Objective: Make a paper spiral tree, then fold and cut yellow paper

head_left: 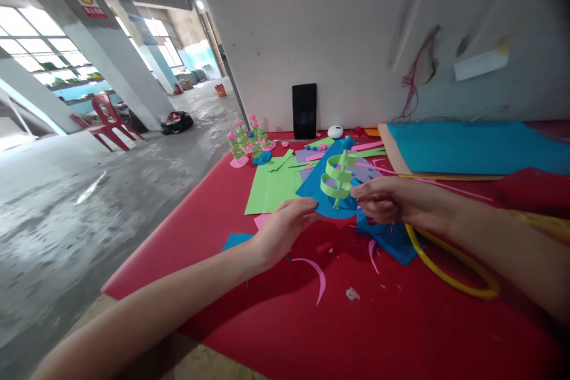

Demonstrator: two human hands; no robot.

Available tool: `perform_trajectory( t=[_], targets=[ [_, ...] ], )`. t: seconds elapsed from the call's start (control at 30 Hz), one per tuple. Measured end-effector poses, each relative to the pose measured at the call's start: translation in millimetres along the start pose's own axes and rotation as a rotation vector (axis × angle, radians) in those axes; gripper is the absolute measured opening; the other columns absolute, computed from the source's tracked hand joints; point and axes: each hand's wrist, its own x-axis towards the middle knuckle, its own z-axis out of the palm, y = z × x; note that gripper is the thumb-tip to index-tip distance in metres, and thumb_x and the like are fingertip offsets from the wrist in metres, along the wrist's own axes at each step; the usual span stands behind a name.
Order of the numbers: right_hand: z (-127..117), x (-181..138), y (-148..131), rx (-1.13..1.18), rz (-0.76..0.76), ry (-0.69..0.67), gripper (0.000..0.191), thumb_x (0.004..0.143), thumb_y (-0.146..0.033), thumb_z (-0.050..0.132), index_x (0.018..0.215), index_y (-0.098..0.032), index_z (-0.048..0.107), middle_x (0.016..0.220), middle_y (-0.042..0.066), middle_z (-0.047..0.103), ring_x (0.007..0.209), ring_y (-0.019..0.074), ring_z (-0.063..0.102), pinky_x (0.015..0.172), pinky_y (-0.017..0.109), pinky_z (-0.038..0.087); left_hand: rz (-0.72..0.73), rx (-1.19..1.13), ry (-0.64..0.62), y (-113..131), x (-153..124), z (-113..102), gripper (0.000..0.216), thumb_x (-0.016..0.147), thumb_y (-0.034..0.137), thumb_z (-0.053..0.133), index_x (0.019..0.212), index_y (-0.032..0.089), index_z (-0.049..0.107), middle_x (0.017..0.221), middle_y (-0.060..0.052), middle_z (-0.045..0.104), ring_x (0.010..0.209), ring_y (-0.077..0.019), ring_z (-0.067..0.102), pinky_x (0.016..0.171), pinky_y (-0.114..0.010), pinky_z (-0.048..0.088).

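Note:
Over the table I hold a paper flower [337,181] with a blue head, looped light green strips on its stem and a round blue base [332,210]. My left hand [287,222] pinches the left edge of that base between thumb and fingers. At the other side, my right hand [380,199] is closed, its fingertips against the right side of the flower beside the green loops; exactly which part they grip is partly hidden. Finished-looking paper flowers [252,139] with pink and blue heads stand at the table's far left.
Light green sheets [271,190], blue pieces [392,242] and pink scraps [318,276] lie on the red tabletop [285,320]. Yellow-handled scissors [449,273] rest under my right forearm. A black phone [304,111] leans on the back panel. Blue sheets [467,148] lie back right.

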Motion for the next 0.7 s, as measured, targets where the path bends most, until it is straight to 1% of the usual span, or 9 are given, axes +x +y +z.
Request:
perform_trajectory(
  t=[0.17, 0.33, 0.53, 0.7],
  targets=[
    [-1.1, -0.6, -0.6, -0.026, -0.007, -0.004, 0.048, 0.074, -0.035, 0.055, 0.044, -0.017, 0.022, 0.04, -0.004, 0.023, 0.039, 0.0038, 0.017, 0.038, 0.021, 0.018, 0.0, 0.007, -0.002, 0.0, 0.2, -0.1, 0.011, 0.071, 0.025, 0.059, 0.068, 0.014, 0.061, 0.071, -0.003, 0.061, 0.087, -0.0191, 0.054, 0.086, -0.031, 0.037],
    [-3.2, -0.4, -1.4, -0.04, -0.012, -0.014, 0.046, 0.079, -0.03, 0.049, 0.043, -0.016, 0.023, 0.04, -0.004, 0.023, 0.038, 0.0039, 0.018, 0.038, 0.021, 0.017, -0.01, 0.029, -0.011, -0.4, 1.8, -1.6, 0.012, 0.07, 0.026, 0.06, 0.068, 0.014, 0.061, 0.075, -0.004, 0.061, 0.089, -0.0205, 0.054, 0.087, -0.032, 0.035],
    [-7.1, 3.3, 1.3, 0.009, -0.008, -0.112, 0.042, 0.08, -0.028, 0.048, 0.046, -0.016, 0.027, 0.039, -0.005, 0.023, 0.038, 0.003, 0.017, 0.037, 0.019, 0.016, -0.031, -0.006, 0.045, -1.6, 2.2, -1.3, 0.009, 0.07, 0.024, 0.061, 0.07, 0.015, 0.061, 0.078, -0.003, 0.061, 0.088, -0.0195, 0.053, 0.088, -0.033, 0.034],
    [-10.3, 6.5, 5.9, 0.035, -0.006, -0.19, 0.041, 0.081, -0.028, 0.045, 0.047, -0.015, 0.027, 0.04, -0.005, 0.024, 0.037, 0.0028, 0.02, 0.037, 0.018, 0.018, -0.02, -0.03, 0.035, -0.9, 1.2, 1.3, 0.008, 0.069, 0.023, 0.061, 0.068, 0.015, 0.061, 0.077, -0.003, 0.062, 0.093, -0.0207, 0.053, 0.09, -0.034, 0.035]
  ],
)
